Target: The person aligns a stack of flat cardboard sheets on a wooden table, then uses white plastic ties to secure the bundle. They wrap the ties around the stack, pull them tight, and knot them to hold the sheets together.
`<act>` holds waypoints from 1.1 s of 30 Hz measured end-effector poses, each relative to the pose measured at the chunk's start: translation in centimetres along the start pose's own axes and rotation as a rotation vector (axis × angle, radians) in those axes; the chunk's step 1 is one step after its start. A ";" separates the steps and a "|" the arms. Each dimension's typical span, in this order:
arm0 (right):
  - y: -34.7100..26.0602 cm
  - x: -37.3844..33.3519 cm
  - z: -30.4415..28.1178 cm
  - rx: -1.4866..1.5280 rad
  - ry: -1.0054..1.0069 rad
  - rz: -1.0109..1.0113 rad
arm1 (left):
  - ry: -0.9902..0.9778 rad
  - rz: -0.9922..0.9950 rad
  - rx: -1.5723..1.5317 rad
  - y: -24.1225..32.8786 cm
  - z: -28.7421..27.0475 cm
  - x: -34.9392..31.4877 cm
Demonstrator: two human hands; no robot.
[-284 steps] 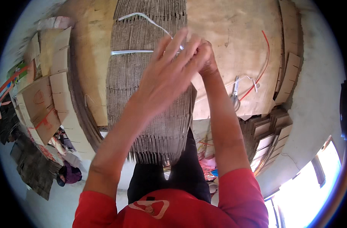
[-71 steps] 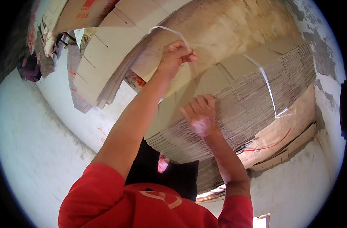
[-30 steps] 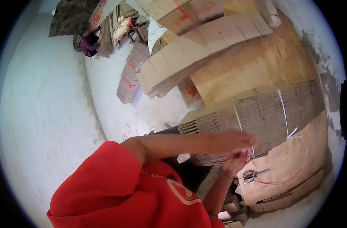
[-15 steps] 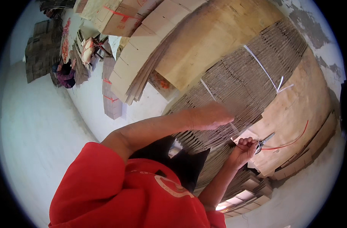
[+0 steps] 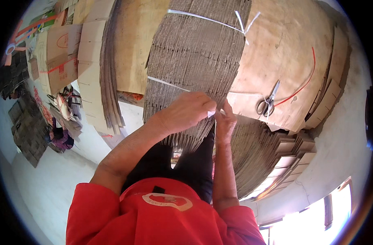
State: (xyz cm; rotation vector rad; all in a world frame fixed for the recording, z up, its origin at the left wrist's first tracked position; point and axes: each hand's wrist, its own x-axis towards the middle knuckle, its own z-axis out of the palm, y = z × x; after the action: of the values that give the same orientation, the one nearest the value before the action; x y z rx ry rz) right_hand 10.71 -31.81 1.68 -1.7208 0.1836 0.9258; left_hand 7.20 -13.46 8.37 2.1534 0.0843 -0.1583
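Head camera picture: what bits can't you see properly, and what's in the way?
- Head view: how the nearer white strap runs on past the left hand; the hand covers it.
- Head view: the far end of the cardboard stack; the top edge cuts it off.
- Head view: what the other person handles; too small.

Daylight blazes through the window (image 5: 313,222) near right, blown clean to white! Soft light across the table (image 5: 280,49); straight edges bowing, corners black, an orange fringe on the right rim.
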 end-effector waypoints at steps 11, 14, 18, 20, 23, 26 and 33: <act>0.9 0.2 -0.1 -0.025 0.031 -0.080 | -0.136 0.182 0.187 -1.5 2.6 3.6; -0.9 0.6 -1.3 0.071 -0.059 0.025 | -0.202 0.311 0.326 -2.6 3.2 4.8; 1.1 2.0 -3.4 0.429 -0.064 0.230 | -0.385 0.374 0.325 -2.6 3.0 6.3; 2.2 3.1 -3.1 0.556 0.086 0.303 | -0.457 0.390 0.332 -2.6 3.2 6.8; 5.0 6.7 -2.5 0.167 0.506 0.443 | -0.465 0.396 0.337 -2.5 3.7 7.3; 8.6 10.3 -2.9 -0.389 0.553 0.417 | -0.303 0.457 0.308 -2.4 4.3 7.6; 9.7 12.5 -2.1 -0.081 0.626 0.145 | -0.170 0.462 0.324 -2.1 5.1 6.8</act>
State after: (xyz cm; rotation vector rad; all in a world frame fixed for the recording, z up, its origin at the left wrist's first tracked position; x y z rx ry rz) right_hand 14.87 -33.18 -13.68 -2.0512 0.6961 0.4707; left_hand 13.24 -16.57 2.90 2.4055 -0.5677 -0.0881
